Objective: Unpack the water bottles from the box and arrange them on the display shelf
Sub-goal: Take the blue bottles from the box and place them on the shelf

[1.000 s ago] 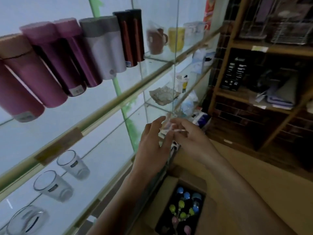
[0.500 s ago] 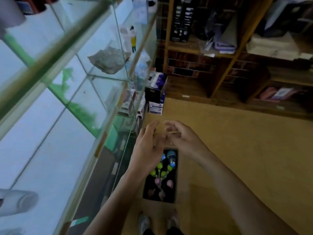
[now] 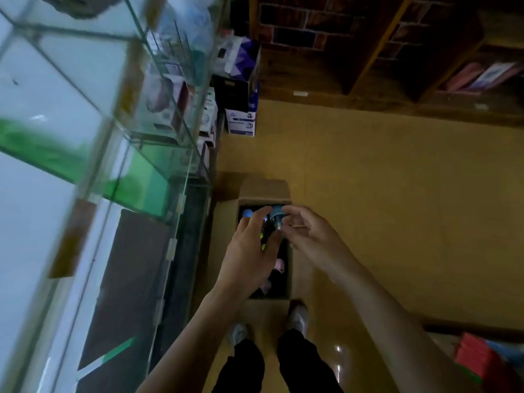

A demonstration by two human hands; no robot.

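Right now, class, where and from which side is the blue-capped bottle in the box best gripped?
Grip the bottle by its blue cap, probably from straight above. It seems to stand upright among others in the box, so only its top shows and the walls block the sides. The right hand is nearest.

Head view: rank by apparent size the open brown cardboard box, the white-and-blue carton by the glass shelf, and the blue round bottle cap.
1. Open brown cardboard box, clearly the largest.
2. White-and-blue carton, though it stands farther from the camera, so its true size is unsure.
3. Blue round bottle cap, smallest by far.
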